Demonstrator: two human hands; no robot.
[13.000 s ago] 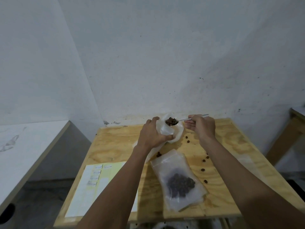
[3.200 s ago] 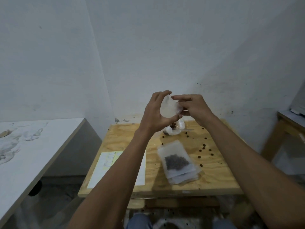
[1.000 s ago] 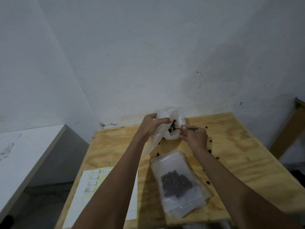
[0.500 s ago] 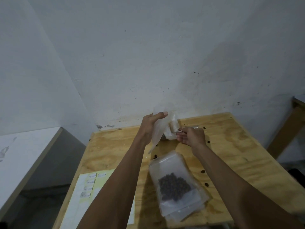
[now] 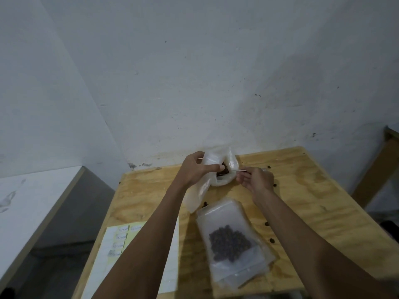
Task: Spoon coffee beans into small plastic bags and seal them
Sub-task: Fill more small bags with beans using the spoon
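**Filling of a small bag with coffee beans**

Small plastic bag (image 5: 210, 169) is held above the plywood table (image 5: 302, 203) by the left hand (image 5: 195, 171), fingers curled round its mouth. A spoon (image 5: 241, 170) is pinched by the right hand (image 5: 255, 180), its bowl among the beans (image 5: 224, 169) of the white source bag (image 5: 226, 178). A filled bag (image 5: 231, 240) is seen nearer, atop a stack.

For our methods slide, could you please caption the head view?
Left hand holds a small plastic bag open while right hand spoons coffee beans in.
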